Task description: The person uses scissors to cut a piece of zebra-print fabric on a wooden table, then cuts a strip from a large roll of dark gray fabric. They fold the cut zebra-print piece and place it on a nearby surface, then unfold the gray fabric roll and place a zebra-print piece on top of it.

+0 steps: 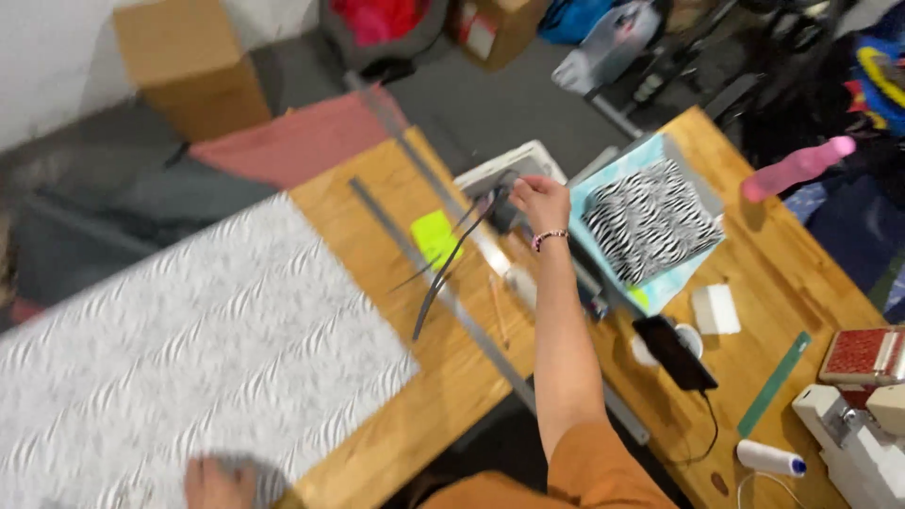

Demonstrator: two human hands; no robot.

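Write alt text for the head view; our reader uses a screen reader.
The right hand holds thin dark strips above a wooden table, near a zebra-print cloth. The left hand presses on a grey patterned fabric sheet.

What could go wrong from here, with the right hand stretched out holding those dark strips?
The long dark strips trailing from the right hand hang over the long metal ruler and could snag or drag it. The left hand pins only one corner of the grey patterned fabric sheet, so it might shift.
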